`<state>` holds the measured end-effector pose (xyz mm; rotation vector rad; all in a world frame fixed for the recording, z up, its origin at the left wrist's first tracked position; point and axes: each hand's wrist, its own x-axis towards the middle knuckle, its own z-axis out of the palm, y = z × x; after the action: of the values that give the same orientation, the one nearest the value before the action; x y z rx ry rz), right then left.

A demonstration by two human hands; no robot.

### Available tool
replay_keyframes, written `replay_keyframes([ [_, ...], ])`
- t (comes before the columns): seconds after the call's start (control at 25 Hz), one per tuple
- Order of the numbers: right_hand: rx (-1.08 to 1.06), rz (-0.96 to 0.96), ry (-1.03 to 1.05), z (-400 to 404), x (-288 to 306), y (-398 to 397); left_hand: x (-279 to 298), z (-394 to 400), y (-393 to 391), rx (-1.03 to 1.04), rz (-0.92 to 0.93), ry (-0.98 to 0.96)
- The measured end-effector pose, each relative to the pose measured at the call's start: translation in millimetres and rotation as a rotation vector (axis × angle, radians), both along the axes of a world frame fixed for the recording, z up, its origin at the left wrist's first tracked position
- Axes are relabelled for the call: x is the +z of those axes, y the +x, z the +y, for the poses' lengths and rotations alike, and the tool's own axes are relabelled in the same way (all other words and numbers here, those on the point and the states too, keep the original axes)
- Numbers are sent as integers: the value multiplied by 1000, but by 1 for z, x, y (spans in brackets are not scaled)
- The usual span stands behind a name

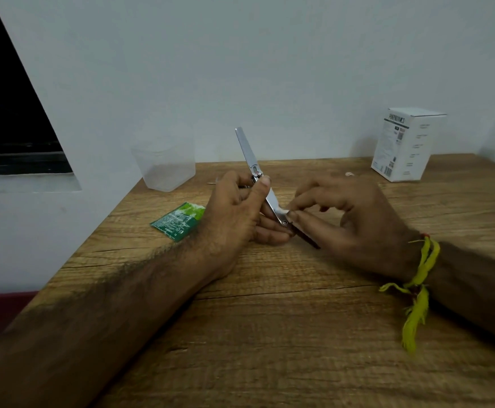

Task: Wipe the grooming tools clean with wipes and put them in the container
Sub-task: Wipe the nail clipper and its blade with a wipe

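My left hand (pixel 237 210) grips a shiny metal grooming tool (pixel 247 151) around its middle, its flat blade pointing up toward the wall and its dark lower end slanting down to the table. My right hand (pixel 349 219) pinches a small white wipe (pixel 284 212) against the tool's lower metal part. A clear plastic container (pixel 165 164) stands empty at the table's back left, by the wall. A green wipe sachet (pixel 178 220) lies flat on the table just left of my left hand.
A white cardboard box (pixel 405 144) stands at the back right of the wooden table (pixel 270 334). A yellow thread is tied around my right wrist. The wall runs behind the table, and the table's left edge drops off diagonally.
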<state>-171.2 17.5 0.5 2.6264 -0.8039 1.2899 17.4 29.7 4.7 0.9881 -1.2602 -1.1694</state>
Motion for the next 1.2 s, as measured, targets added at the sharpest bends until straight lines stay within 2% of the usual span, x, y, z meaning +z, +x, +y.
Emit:
replay_keyframes([
  [0.08, -1, -59, -2, -1, 2, -7, 0, -1, 1, 0, 15, 10],
  [0.24, 34, 132, -128, -3, -4, -1, 0, -2, 2, 6, 26, 4],
  [0.44, 57, 179, -218, -4, 1, -7, 0, -1, 0, 40, -2, -16],
  [0.6, 22, 291, -315, -3, 0, -3, 1, -1, 3, 55, -7, -44],
  [1.0, -61, 274, -199, 0, -1, 2, -1, -4, 4, 95, 0, -44],
  [1.2, -95, 107, 22, 5, -7, 9, 0, -2, 2, 102, 11, -65],
])
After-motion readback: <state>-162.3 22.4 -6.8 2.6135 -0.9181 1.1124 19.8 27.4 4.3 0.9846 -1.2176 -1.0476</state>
